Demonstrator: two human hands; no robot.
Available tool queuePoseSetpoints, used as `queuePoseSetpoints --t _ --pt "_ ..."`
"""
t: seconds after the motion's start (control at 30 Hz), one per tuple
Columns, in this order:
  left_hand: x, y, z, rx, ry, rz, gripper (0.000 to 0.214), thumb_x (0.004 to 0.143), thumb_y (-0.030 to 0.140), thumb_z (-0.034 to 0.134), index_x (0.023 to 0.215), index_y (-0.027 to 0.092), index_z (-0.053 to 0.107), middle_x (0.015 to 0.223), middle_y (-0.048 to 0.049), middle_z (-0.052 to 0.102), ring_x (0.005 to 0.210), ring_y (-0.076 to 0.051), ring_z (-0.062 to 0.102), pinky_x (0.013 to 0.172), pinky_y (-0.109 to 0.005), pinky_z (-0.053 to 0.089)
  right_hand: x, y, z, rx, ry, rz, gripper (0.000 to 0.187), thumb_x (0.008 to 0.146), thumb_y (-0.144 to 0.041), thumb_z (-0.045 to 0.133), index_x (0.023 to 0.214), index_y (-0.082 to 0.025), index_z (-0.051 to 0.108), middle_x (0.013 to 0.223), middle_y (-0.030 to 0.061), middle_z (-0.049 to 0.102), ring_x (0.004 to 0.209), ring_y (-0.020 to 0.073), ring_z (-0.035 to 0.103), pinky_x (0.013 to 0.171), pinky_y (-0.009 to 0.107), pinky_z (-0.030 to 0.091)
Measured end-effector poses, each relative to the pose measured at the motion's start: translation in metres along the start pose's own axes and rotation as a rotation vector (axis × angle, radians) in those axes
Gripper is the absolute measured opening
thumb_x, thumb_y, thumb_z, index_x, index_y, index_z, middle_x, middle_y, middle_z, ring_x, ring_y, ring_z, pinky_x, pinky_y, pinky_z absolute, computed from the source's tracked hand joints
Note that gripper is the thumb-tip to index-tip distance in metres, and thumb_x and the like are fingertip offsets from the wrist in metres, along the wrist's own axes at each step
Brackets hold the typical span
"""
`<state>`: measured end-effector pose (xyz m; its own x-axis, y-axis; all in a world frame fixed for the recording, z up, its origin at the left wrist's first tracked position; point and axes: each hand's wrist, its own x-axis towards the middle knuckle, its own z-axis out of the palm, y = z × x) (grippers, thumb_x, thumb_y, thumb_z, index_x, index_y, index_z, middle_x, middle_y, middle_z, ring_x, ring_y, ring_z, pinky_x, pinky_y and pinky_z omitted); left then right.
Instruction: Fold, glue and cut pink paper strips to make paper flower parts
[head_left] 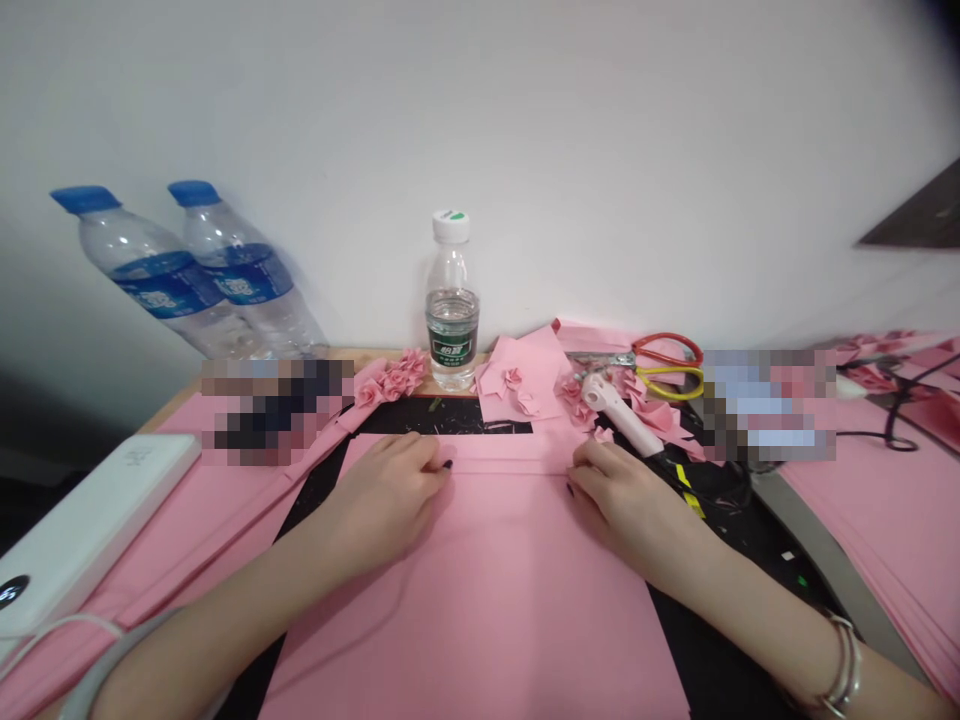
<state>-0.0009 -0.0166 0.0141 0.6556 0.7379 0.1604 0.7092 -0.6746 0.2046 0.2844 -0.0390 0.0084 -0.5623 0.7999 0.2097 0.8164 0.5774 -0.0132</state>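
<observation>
A large pink sheet of paper [487, 600] lies in front of me with a narrow strip folded over along its far edge. My left hand [401, 485] is closed on the left part of this fold, its thumb on the strip and its other fingers curled. At the right end of the fold, my right hand [611, 490] pinches the paper with bent fingers. Between both hands the folded strip [506, 458] runs straight and shows a crease. Some fingertips are hidden beneath the hands.
Beyond the sheet stand a small water bottle [453, 320] and two large bottles [161, 275]. Folded paper flowers [394, 380], scissors [667, 367] and a hot glue gun [621, 415] with a black cord lie around. A white power bank [97, 535] rests left; pink sheets [885, 490] lie right.
</observation>
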Motion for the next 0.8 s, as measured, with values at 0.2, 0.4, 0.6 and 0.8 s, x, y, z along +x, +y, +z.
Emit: queuePoseSetpoints --t 0.2,0.4,0.6,0.8 --pt "0.001 0.019 0.014 -0.023 -0.026 0.065 0.04 0.084 0.013 0.046 0.119 0.006 0.064 0.138 -0.0199 0.055 0.126 -0.032 0.052 0.107 -0.049 0.043 -0.007 -0.028 0.022 -0.064 0.006 -0.03 0.058 0.093 -0.035 0.055 0.132 0.007 0.051 0.135 0.0326 0.053 0.124 0.0396 0.054 0.098 0.052 0.051" --pt "0.006 0.027 0.032 -0.122 -0.138 0.142 0.056 0.087 0.013 0.041 0.143 0.003 0.04 0.153 -0.0195 0.035 0.143 -0.028 0.031 0.115 -0.047 0.035 0.005 -0.041 0.023 0.103 -0.125 -0.098 0.061 0.093 -0.031 0.052 0.143 0.004 0.041 0.149 0.0264 0.039 0.139 0.035 0.036 0.111 0.052 0.039" --pt "0.006 0.026 0.022 -0.063 -0.169 0.0 0.05 0.09 0.015 0.036 0.137 0.004 0.051 0.146 -0.0174 0.046 0.136 -0.026 0.045 0.112 -0.044 0.041 -0.004 -0.033 0.013 -0.065 -0.082 -0.012 0.057 0.093 -0.03 0.051 0.136 0.007 0.049 0.14 0.0292 0.049 0.125 0.0363 0.055 0.1 0.048 0.051" --pt "-0.002 0.021 0.006 0.094 -0.212 -0.206 0.042 0.089 0.017 0.039 0.119 0.007 0.067 0.132 -0.0169 0.062 0.11 -0.03 0.067 0.091 -0.042 0.057 -0.019 -0.011 0.011 -0.311 -0.081 0.015 0.042 0.082 -0.004 0.05 0.119 0.01 0.062 0.118 0.0317 0.065 0.098 0.0352 0.07 0.082 0.044 0.06"
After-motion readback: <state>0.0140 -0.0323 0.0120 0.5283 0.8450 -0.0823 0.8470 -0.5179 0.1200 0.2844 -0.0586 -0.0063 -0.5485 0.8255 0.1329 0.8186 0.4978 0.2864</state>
